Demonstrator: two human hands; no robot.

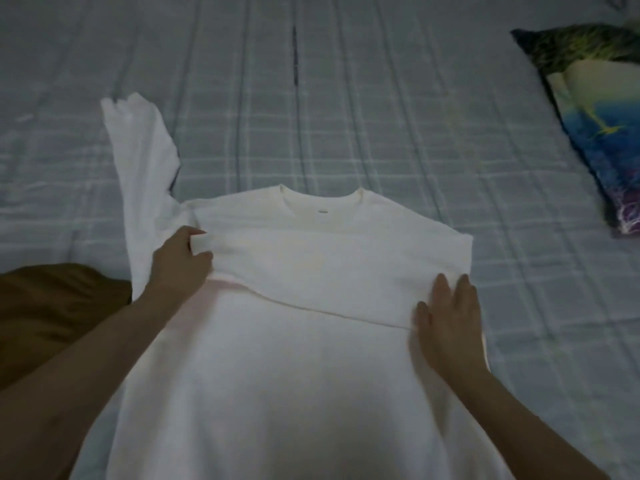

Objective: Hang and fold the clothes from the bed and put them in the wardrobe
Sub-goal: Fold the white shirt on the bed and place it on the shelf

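A white long-sleeved shirt (277,358) lies flat on the bed, collar away from me. One sleeve is folded across the chest from the right. The other sleeve (142,174) stretches up and to the left. My left hand (180,261) pinches the cuff end of the folded sleeve near the left shoulder. My right hand (446,323) presses flat, fingers straight, on the shirt's right side at the fold.
The bed (381,116) has a pale grey checked sheet. A brown garment (52,313) lies bunched at the left, touching the shirt's left edge. A colourful printed pillow (599,109) lies at the far right.
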